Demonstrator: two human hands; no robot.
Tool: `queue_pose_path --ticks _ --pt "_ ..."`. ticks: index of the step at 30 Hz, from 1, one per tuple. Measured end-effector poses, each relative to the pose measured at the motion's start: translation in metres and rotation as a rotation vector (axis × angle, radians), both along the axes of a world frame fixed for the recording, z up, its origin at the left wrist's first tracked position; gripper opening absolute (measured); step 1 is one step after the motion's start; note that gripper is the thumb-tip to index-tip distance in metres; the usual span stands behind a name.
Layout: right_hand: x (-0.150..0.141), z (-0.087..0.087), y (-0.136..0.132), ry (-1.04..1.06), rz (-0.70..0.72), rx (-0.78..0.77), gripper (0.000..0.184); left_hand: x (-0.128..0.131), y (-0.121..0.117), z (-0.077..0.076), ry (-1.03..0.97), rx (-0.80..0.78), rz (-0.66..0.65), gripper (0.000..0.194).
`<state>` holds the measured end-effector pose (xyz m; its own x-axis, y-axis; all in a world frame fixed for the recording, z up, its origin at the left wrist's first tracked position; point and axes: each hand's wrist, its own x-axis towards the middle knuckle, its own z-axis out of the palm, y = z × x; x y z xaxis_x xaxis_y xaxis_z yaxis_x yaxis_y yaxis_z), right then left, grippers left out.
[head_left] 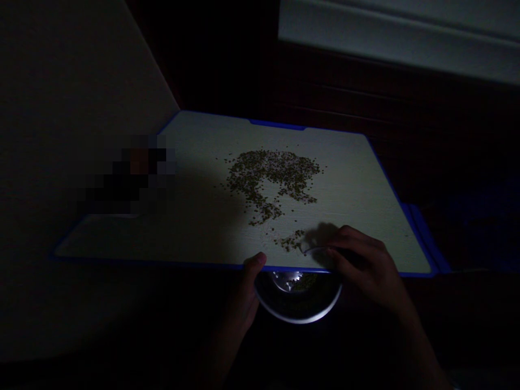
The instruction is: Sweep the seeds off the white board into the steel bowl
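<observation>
A low white board with a blue rim [349,216] bears a scattered heap of small greenish-brown beans or seeds [272,168]. A smaller patch of them [290,241] lies close to the near edge. My right hand [368,262] is closed in a pinch on a thin pale tool [312,249], whose tip touches this patch; its kind is unclear. Below the edge is a shiny metal bowl [303,317] with more of the seeds inside. My left hand [247,295] grips the bowl's left side, its thumb up at the board's edge and its other fingers mostly hidden.
The room is very dark. A pale wall [81,81] rises at the left, and a blurred-out patch [130,173] covers something at the board's left side. A light ledge [398,38] runs across the upper right. Dark blue cloth [479,216] shows faintly at the right.
</observation>
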<state>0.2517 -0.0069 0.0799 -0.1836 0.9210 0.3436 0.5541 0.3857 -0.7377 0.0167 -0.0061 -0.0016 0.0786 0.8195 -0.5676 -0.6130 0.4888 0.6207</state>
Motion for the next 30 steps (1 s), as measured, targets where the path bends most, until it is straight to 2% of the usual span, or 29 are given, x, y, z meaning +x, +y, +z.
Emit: queue_pose_path --ticks 18,22,30 --pt "0.0049 -0.0029 -0.0015 -0.011 0.090 -0.012 0.011 -0.0003 0.0000 -0.0020 0.009 -0.021 -0.005 0.036" --pt "0.0054 -0.0030 -0.0020 0.000 0.096 -0.035 0.010 -0.0010 0.0008 -0.0028 0.042 -0.054 -0.005 0.038" --pt "0.0055 -0.0023 -0.0029 0.055 0.078 -0.053 0.010 -0.0004 0.0001 0.0002 0.018 -0.017 -0.007 0.035"
